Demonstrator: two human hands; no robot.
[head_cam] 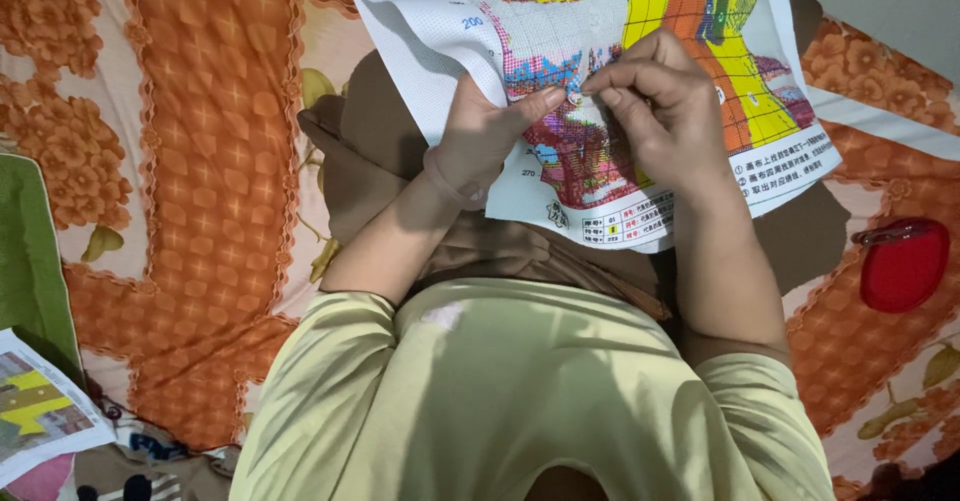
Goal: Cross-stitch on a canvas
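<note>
- Canvas (600,81) lies over the lap, its near edge folded up so the stitched patch faces the eyes
- Left hand (480,136) grips that fold, thumb pinning it taut
- Right hand (655,111) pinches closed at the stitches; needle too small to tell
- Red case (903,264) rests well apart on the bed (210,161)

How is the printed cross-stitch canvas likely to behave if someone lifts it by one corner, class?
Probably floppy: the cross-stitch canvas curls and folds where the left hand grips its edge. Likely light, since it stays up held only by that hand and the right hand. It seems unlikely to slip, given its woven-looking grid.
</note>
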